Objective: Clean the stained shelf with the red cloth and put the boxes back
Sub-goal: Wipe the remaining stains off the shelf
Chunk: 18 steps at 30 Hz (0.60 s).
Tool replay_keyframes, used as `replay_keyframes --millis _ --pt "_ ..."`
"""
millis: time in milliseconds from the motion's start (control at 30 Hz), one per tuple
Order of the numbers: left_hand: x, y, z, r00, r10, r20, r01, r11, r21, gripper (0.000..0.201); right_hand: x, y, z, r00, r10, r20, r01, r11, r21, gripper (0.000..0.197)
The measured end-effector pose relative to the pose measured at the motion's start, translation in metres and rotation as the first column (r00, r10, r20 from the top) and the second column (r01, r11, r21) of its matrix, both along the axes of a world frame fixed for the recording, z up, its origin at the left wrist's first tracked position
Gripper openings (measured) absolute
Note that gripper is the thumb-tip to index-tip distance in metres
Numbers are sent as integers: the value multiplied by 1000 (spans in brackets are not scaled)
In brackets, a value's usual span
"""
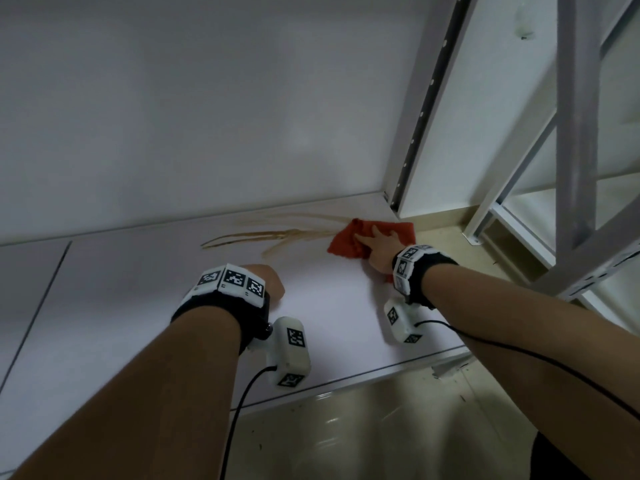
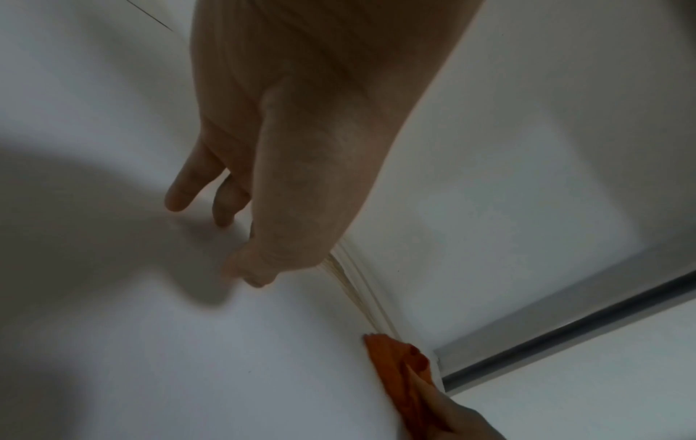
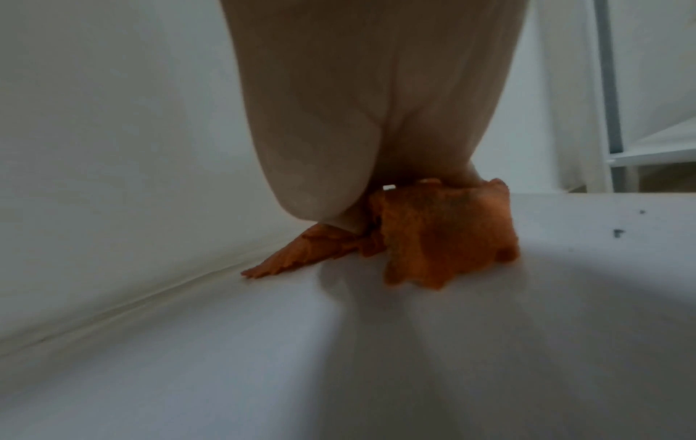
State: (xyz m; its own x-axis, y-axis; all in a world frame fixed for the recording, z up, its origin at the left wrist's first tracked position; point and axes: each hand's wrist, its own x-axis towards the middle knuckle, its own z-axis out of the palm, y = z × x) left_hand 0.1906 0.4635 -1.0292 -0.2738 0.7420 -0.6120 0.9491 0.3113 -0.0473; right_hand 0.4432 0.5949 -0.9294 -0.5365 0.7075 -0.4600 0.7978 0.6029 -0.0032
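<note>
A person's right hand (image 1: 380,244) pressed flat on a crumpled red cloth (image 1: 346,241) near the back edge of a white shelf (image 1: 329,306), its fingers extended over the fabric and pointing toward the rear wall (image 1: 207,116). Brown streaks of a stain (image 1: 277,233) fanned out across the shelf just to the left of the cloth, reaching its edge and running along the seam where shelf met wall. The left hand (image 1: 268,280) rested on the bare shelf surface nearer the person, well apart from the cloth and short of the stain; the left wrist view showed its fingers (image 2: 184,190) relaxed and slightly spread, fingertips touching the shelf and holding nothing. A perforated metal upright (image 1: 420,112) of the shelving unit rose just beyond the right hand, with pale flooring (image 1: 381,427) visible below the shelf's front edge.
</note>
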Motion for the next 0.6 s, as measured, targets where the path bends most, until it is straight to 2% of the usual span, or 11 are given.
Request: replay_keyframes --millis 33,133,233,333,400,500,600 --pt "-1 -3 -3 1000 -18 -24 17 999 -38 68 1 4 0 999 -42 2 42 999 2 61" --pt "31 -18 33 996 -48 -71 44 998 -54 61 9 6 6 991 -126 46 125 992 37 57" --pt "36 -16 46 997 -29 -69 26 998 -56 58 11 -11 11 996 -38 79 34 998 60 58" --pt "35 -14 48 996 -46 -78 48 999 16 56 -1 -32 2 996 87 7 -87 996 -9 60" --pt "41 -18 56 991 -83 -108 83 997 -4 52 -14 -36 -3 990 139 0 -139 990 -34 61" --pt "46 -24 63 985 -126 -116 125 992 -15 53 -32 -25 -1 988 143 50 -141 989 -41 60" --pt "48 -31 61 983 -136 -120 138 990 10 61 -33 -2 0 995 73 60 -72 997 -24 57"
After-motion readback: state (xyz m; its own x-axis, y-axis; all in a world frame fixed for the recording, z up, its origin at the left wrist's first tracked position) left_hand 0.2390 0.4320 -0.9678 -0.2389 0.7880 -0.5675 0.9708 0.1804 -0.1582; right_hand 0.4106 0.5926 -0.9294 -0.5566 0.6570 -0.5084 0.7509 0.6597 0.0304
